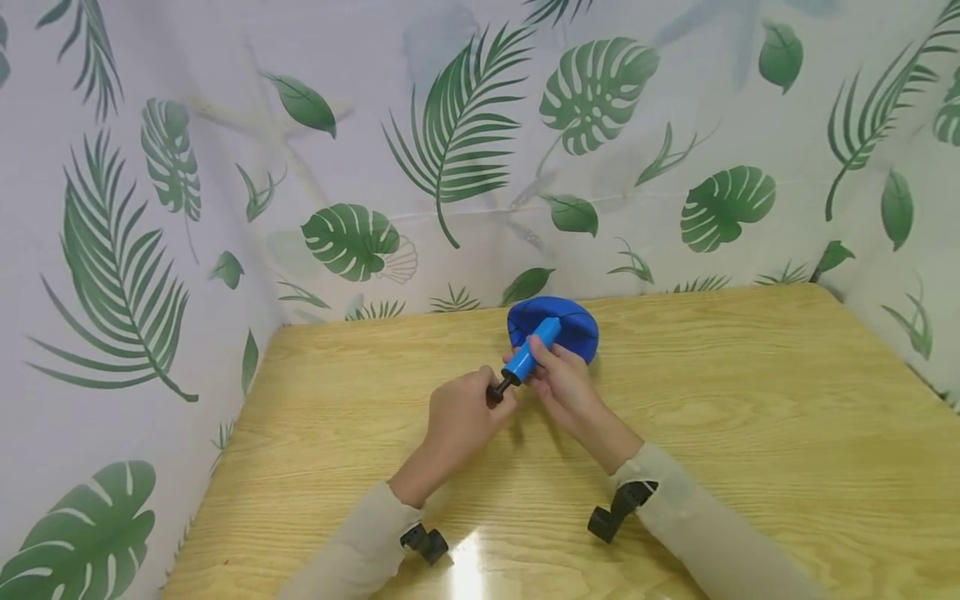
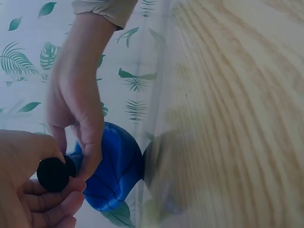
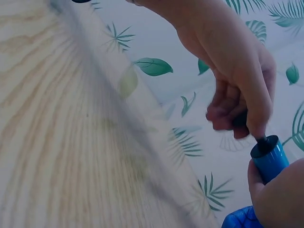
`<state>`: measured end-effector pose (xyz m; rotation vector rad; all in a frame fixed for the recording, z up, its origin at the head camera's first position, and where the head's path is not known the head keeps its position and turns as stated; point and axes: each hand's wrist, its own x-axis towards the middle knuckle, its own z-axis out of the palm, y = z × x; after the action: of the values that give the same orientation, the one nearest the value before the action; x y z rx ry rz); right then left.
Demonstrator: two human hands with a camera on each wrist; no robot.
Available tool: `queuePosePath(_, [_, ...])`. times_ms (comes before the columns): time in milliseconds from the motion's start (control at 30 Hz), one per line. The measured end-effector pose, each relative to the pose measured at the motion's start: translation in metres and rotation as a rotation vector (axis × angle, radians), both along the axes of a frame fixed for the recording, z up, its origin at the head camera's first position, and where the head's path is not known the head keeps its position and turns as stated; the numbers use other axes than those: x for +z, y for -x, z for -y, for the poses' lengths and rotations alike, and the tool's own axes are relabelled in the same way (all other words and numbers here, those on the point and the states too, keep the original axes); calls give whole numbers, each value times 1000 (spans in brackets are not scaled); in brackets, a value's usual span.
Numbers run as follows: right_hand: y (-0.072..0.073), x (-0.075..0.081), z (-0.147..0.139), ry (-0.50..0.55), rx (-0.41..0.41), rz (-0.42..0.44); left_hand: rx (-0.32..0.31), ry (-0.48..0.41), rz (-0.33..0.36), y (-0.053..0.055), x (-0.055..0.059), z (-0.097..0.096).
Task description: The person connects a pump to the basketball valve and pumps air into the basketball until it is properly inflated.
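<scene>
A blue hand pump [image 1: 533, 350] slants between both hands, its black handle [image 1: 497, 392] toward the person. My left hand [image 1: 467, 408] grips that handle, and the round black end of it [image 2: 53, 174] shows between the fingers in the left wrist view. Around the blue barrel [image 3: 270, 159] curls my right hand [image 1: 567, 390], its thumb along the side. Beyond the pump sits a dented, partly deflated blue ball [image 1: 577, 327] with dark seam lines, and the pump's far end points into its hollow. Whether a needle joins the two is hidden.
The wooden table [image 1: 720, 417] runs back to a white cloth [image 1: 645, 258] printed with green leaves, which also hangs along the left and right sides. Black camera mounts [image 1: 426, 543] sit on both sleeves.
</scene>
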<state>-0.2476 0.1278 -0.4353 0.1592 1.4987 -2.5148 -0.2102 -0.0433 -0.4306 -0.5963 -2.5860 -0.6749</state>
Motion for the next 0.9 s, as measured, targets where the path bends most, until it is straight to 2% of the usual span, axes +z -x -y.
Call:
queuePosePath(133, [5, -3, -10, 141, 34, 2, -19, -32, 70, -4, 2, 7])
queuePosePath(300, [9, -3, -19, 350, 174, 34, -53, -64, 118, -5, 3, 16])
queuePosePath(433, [10, -3, -19, 452, 233, 60, -76, -99, 151, -2, 1, 19])
queuePosePath(567, [10, -6, -18, 493, 231, 76, -97, -121, 206, -2, -1, 21])
queuePosePath(667, [11, -7, -19, 507, 238, 83, -103, -115, 259, -3, 2, 24])
queuePosePath(900, [19, -8, -29, 534, 187, 101, -137, -132, 383, -12, 22, 37])
